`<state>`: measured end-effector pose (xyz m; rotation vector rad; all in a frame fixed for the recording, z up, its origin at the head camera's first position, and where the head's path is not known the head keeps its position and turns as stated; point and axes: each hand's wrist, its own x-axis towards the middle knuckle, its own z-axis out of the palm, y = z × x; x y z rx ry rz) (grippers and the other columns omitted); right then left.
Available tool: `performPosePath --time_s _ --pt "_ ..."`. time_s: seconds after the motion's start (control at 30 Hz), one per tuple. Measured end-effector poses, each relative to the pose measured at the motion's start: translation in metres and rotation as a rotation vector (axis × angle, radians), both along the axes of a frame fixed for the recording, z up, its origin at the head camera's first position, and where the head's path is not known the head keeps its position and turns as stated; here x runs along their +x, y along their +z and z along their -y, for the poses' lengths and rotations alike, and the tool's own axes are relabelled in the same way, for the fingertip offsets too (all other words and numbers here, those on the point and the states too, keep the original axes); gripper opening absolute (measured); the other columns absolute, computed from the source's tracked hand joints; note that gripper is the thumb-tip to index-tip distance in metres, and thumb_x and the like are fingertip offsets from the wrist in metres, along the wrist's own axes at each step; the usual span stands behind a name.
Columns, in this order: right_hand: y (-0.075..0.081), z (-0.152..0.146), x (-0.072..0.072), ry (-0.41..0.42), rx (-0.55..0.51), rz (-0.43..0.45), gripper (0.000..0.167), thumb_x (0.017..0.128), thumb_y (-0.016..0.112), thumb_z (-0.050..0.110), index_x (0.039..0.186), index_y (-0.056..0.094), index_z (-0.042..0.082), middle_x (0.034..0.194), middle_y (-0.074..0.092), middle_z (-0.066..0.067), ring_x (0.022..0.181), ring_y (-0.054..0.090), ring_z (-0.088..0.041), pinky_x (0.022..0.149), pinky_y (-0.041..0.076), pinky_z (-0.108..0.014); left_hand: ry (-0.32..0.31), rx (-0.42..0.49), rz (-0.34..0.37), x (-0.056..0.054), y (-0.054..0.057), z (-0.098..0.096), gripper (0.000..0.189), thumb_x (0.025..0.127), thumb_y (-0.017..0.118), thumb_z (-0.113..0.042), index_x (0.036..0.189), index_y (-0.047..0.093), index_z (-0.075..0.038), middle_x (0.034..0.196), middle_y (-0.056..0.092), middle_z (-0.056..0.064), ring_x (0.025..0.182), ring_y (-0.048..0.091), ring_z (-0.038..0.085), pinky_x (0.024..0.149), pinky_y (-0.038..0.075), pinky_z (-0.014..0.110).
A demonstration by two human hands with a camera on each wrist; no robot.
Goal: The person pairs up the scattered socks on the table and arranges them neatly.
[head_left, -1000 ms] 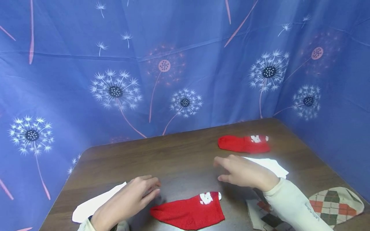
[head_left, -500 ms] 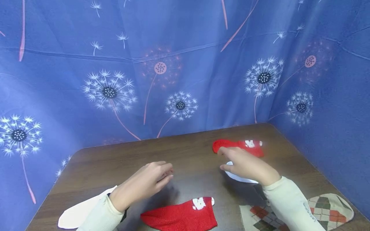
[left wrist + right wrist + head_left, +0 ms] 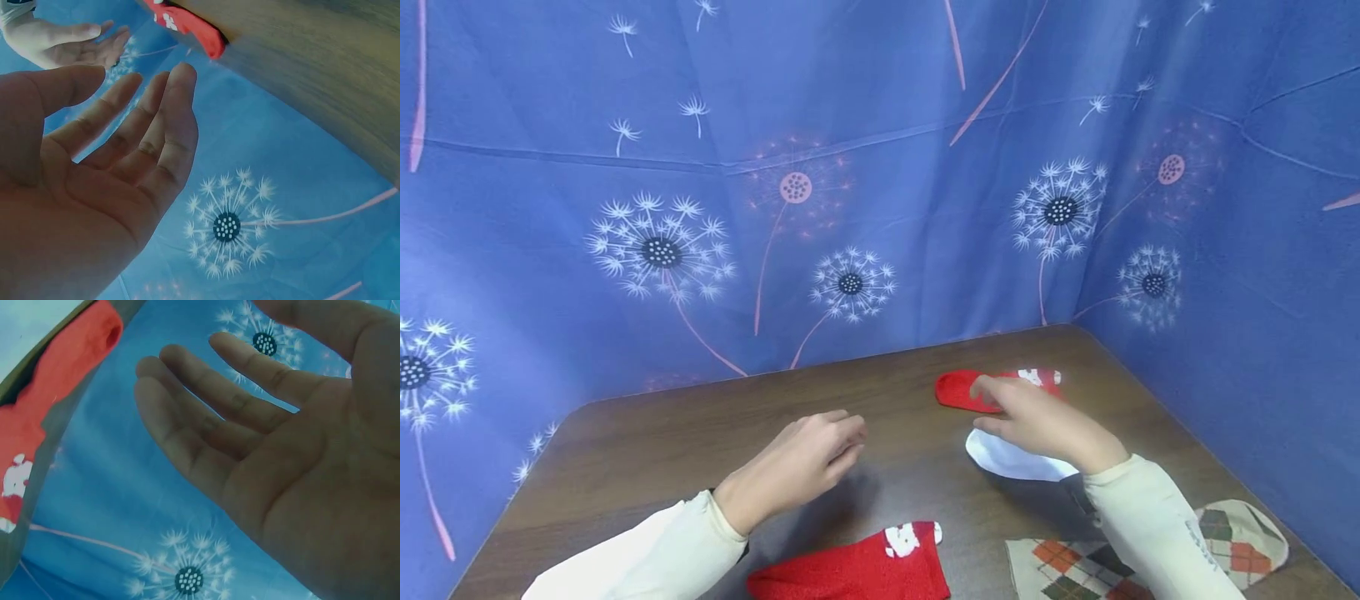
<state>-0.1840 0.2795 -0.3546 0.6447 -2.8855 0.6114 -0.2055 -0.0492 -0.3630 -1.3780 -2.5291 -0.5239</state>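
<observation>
My left hand (image 3: 801,467) hovers over the middle of the table, holding nothing; its fingers are relaxed in the left wrist view. Below it lies a red sock (image 3: 857,571) with a white figure near its cuff. My right hand (image 3: 1048,425) hangs in the air, also holding nothing, its fingers loosely extended. Under that hand is a white sock (image 3: 1015,458), and just behind it another red sock (image 3: 958,390), partly hidden by the hand. An argyle-patterned sock (image 3: 1067,571) lies below the right forearm, which covers part of it.
A brown wooden table (image 3: 715,433) carries the socks. Blue dandelion-print cloth (image 3: 910,217) hangs behind and along the sides. More argyle knit (image 3: 1251,542) shows right of the forearm. A white sock (image 3: 568,575) lies at the left, partly behind the sleeve.
My left hand has moved right and away from the white sock at left. The right hand shifts slightly, uncovering the white sock's toe. The head view has turned a little to the right.
</observation>
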Motion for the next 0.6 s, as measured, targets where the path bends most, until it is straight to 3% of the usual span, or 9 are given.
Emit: performPosePath --time_s 0.17,0.6 --pt "0.002 -0.007 -0.002 -0.043 -0.009 -0.004 0.029 0.086 0.074 0.009 0.111 0.064 0.0 0.105 0.069 -0.013 0.099 0.066 -0.035 0.086 0.052 -0.051 0.001 0.006 -0.003 -0.005 -0.001 -0.012 0.011 0.089 0.065 -0.009 0.088 0.059 -0.018 0.078 0.054 -0.011 0.068 0.051 0.002 0.061 0.048 0.023" --pt "0.003 -0.024 -0.012 -0.167 -0.022 -0.112 0.029 0.086 0.071 0.007 0.112 0.063 -0.002 0.105 0.069 -0.018 0.097 0.067 -0.037 0.084 0.052 -0.054 0.014 0.032 0.0 -0.019 0.005 -0.035 0.004 0.092 0.064 -0.012 0.093 0.064 -0.016 0.081 0.058 -0.011 0.069 0.055 0.003 0.062 0.049 0.024"
